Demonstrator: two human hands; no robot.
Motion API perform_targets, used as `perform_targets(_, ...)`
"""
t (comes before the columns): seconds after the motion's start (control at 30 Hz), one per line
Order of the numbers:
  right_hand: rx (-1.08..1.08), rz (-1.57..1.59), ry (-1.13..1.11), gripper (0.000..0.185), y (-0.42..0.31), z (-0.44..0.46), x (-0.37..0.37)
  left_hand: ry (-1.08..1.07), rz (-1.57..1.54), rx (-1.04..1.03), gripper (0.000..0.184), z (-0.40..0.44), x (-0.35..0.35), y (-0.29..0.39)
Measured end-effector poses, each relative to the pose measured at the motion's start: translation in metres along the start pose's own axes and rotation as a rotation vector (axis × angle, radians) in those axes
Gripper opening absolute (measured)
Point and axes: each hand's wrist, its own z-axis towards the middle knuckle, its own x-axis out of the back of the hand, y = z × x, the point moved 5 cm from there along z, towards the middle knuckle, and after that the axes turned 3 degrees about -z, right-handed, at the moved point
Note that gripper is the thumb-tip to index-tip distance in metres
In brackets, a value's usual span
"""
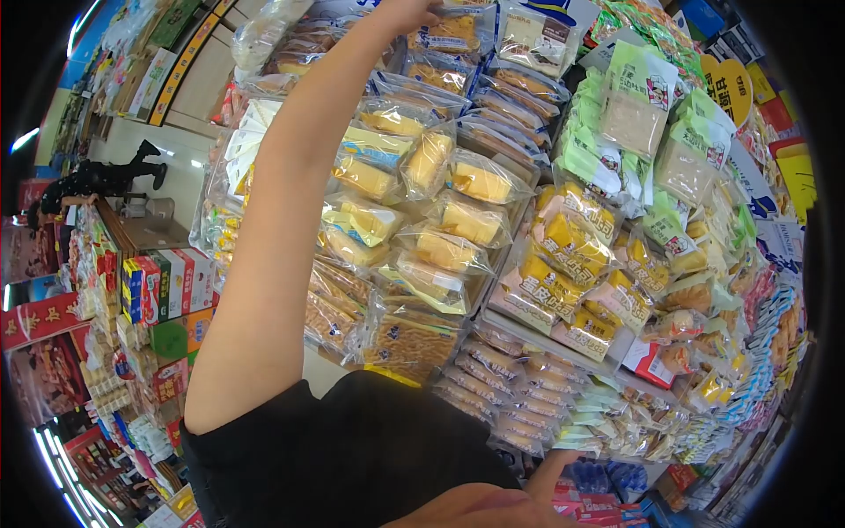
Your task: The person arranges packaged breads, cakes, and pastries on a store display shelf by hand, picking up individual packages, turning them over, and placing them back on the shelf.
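Note:
My left arm stretches up across the head view, and my left hand [412, 11] is at the top edge, partly cut off. It is beside a clear bag of brown baked snacks [451, 33]; its fingers are too little shown to tell whether they grip anything. Low in the view, my right hand [554, 461] is small and partly hidden, close to packs in pale green wrapping [597, 431]. How its fingers are set cannot be made out. Below my left arm lie wrapped yellow sponge cakes [484, 183] and a bag of brown fried strips [409, 341].
Yellow toast packs [563, 282] and green bread bags [635, 106] fill the display to the right. Small wrapped cakes [493, 370] lie in rows nearer me. At left, stacked boxes [167, 286] stand on another display, and a person in dark clothes [101, 180] is beyond.

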Motion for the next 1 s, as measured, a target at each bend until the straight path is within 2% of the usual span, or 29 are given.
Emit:
perform_targets(0.13,0.013,-0.029,0.000,0.041,-0.003,-0.002,0.001,0.014,0.092,-0.056,0.030,-0.007,-0.015,-0.004)
perform_targets(0.2,0.015,-0.043,0.002,0.041,-0.004,-0.003,0.007,0.133,0.146,-0.188,0.026,-0.010,-0.021,-0.005)
perform_targets(0.33,0.039,-0.078,0.001,0.041,-0.007,-0.004,0.013,0.105,0.233,-0.162,0.018,0.001,-0.022,-0.015)
perform_targets(0.4,0.045,-0.096,0.000,0.041,-0.008,-0.004,0.015,0.223,0.230,-0.391,0.012,0.001,-0.006,-0.005)
perform_targets(0.53,0.065,-0.133,0.001,0.041,-0.012,-0.004,0.021,0.251,0.245,-0.390,0.009,0.000,-0.008,-0.001)
perform_targets(0.6,0.075,-0.154,0.005,0.041,-0.016,-0.004,0.025,0.252,0.245,-0.508,0.010,-0.006,-0.018,0.009)
perform_targets(0.63,0.082,-0.164,0.006,0.041,-0.016,-0.004,0.027,0.229,0.305,-0.389,0.009,-0.014,-0.020,0.011)
perform_targets(0.73,0.097,-0.209,0.011,0.041,-0.018,-0.006,0.034,0.293,0.120,-0.401,0.008,-0.019,-0.024,0.006)
perform_targets(0.83,0.112,-0.245,0.016,0.042,-0.022,-0.009,0.038,0.233,0.114,-0.400,0.008,-0.015,-0.011,0.003)
perform_targets(1.0,0.151,-0.314,0.029,0.042,-0.028,-0.013,0.047,0.255,0.207,-0.422,0.008,-0.014,-0.006,0.007)
